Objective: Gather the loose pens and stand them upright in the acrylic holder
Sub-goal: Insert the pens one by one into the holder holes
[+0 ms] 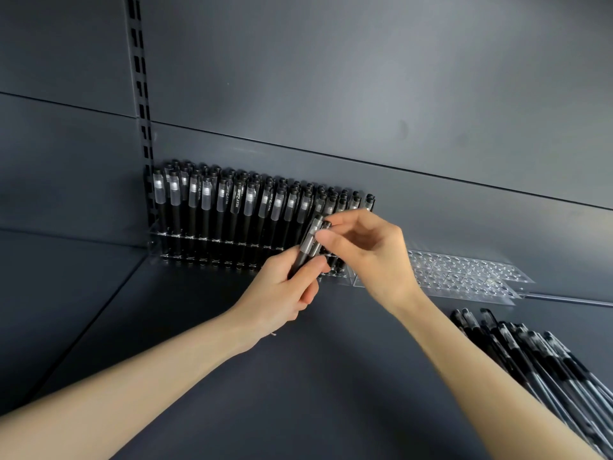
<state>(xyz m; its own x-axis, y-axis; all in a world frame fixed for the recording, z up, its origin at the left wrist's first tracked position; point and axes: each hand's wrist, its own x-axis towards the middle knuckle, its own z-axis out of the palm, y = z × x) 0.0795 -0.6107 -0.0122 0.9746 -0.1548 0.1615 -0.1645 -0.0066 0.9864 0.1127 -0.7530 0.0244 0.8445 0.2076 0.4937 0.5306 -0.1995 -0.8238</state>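
Black pens [232, 210] with frosted clear caps; clear holder [464, 273]; seemingly dark grey shelf [232, 376].

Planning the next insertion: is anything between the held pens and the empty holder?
Nothing visible does. The pens, gripped by the left hand, sit just left of the empty holder; its holes lie open. Only the right hand, pinching one pen, overlaps its left end.
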